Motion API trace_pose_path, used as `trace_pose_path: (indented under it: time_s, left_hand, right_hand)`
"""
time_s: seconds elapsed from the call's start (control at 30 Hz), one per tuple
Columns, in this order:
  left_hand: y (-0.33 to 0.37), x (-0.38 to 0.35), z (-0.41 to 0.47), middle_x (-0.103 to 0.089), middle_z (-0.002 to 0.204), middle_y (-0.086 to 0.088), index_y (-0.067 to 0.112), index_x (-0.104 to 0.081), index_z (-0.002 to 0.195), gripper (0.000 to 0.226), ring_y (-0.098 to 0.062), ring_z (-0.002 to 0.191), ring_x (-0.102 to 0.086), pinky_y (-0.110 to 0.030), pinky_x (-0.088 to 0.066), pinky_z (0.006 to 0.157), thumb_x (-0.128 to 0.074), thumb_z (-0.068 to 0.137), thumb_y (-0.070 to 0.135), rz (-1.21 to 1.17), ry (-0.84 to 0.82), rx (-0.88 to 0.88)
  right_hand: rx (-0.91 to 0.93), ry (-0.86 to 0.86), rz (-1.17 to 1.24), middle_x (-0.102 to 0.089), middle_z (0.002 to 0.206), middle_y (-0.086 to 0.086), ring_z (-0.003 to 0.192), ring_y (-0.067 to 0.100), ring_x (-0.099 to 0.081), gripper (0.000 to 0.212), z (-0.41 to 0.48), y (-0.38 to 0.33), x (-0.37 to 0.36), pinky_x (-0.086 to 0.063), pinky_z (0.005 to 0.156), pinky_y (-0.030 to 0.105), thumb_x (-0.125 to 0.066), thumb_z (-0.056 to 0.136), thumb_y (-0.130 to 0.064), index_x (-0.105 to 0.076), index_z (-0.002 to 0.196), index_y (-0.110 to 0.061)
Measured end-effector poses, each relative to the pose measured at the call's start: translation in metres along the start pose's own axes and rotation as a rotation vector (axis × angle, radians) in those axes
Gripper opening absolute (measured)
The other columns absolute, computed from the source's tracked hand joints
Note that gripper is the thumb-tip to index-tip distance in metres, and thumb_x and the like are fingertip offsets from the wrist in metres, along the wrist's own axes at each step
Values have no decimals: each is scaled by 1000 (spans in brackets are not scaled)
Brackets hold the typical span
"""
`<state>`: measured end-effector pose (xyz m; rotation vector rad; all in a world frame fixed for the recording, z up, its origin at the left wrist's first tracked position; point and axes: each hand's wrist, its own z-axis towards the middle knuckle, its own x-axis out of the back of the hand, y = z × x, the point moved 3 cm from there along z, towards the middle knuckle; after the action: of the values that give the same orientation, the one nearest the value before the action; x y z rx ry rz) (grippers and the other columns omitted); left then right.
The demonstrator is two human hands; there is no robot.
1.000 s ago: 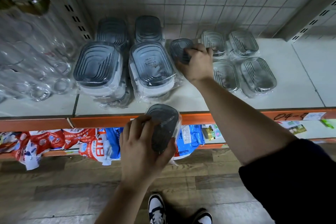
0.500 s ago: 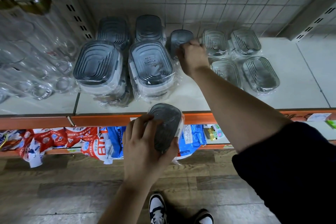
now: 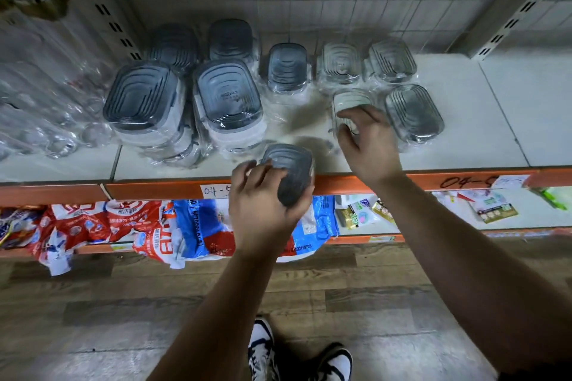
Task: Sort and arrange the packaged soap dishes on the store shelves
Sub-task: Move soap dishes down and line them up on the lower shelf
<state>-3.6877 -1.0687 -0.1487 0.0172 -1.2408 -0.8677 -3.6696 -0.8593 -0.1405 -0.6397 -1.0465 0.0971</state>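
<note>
Moved since earlier: the right hand (image 3: 368,145) had left the small grey dish (image 3: 288,71) at the back of the shelf (image 3: 483,120) and drawn forward and to the right. That dish stood alone and flat between the big grey tubs (image 3: 229,96) and the clear dishes.
Right grip: the fingers curled loosely over the near end of the front clear dish (image 3: 351,100). Motion blur hid whether they had closed on the wrapper or only touched it, so I cannot tell.
Left grip: the left hand (image 3: 263,210) was wrapped round a second grey dish (image 3: 291,170), thumb and fingers clasping its near end. The far end reached over the orange shelf lip (image 3: 433,179).
Why held there: it was probably parked at the edge as the next grey piece, while the other hand made room.
Grouping: grey goods sat left and three more clear dishes (image 3: 414,113) sat right, in rows, so the sort looked to run by colour.
Likely slot: the bare patch just in front of the small grey dish.
Task state: partway, judging by one dish in hand and the grey row unfinished.
</note>
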Motion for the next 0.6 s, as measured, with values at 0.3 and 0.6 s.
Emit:
trace_pose_path:
  time_s: [0.3, 0.6]
  left_hand:
    - [23, -29, 14, -57, 121, -18, 3, -67, 118, 67, -36, 113, -52, -44, -50, 86, -43, 89, 58, 218, -97, -44]
    - [29, -39, 37, -60, 108, -9, 4, -66, 121, 57, -27, 103, -40, -40, -40, 82, -38, 90, 44, 402, -77, -150]
  right_hand:
    - [-44, 104, 58, -69, 97, 11, 96, 30, -60, 26, -66, 40, 46, -42, 86, 28, -50, 87, -12, -71, 100, -3]
    - [-49, 31, 53, -69, 97, 8, 94, 31, -61, 24, -88, 53, 50, -44, 84, 32, -51, 87, -12, -71, 99, -6]
